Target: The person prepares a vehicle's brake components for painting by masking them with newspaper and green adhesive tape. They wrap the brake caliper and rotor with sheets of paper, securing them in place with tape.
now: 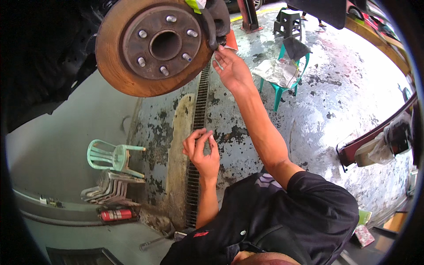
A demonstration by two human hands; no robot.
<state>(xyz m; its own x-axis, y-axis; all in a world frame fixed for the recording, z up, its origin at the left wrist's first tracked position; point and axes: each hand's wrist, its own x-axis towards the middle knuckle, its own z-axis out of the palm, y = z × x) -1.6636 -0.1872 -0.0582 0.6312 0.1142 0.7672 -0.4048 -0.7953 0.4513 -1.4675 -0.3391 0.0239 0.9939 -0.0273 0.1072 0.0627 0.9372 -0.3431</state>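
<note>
A rust-coated brake disc (112,66) fills the upper left, its hub face (135,46) bearing several bare wheel studs. A dark brake caliper (218,20) sits at the disc's right side. My right hand (233,68) reaches up to the caliper's lower end. Its thumb and index fingertips touch there, and whether they pinch a small part cannot be seen. Well below the disc, my left hand (202,152) is raised in the air with loosely curled fingers and nothing visible in it. A green-and-white piece (197,4) shows at the caliper's upper edge.
Dark wheel-well lining (43,59) hangs at left. A floor drain grate (193,172) runs beneath my hands. A green chair (280,82) holds crumpled paper and a dark cloth. Stacked chairs (109,187), a fire extinguisher (116,215), a black stool (289,25) and a lift post (248,16) stand around.
</note>
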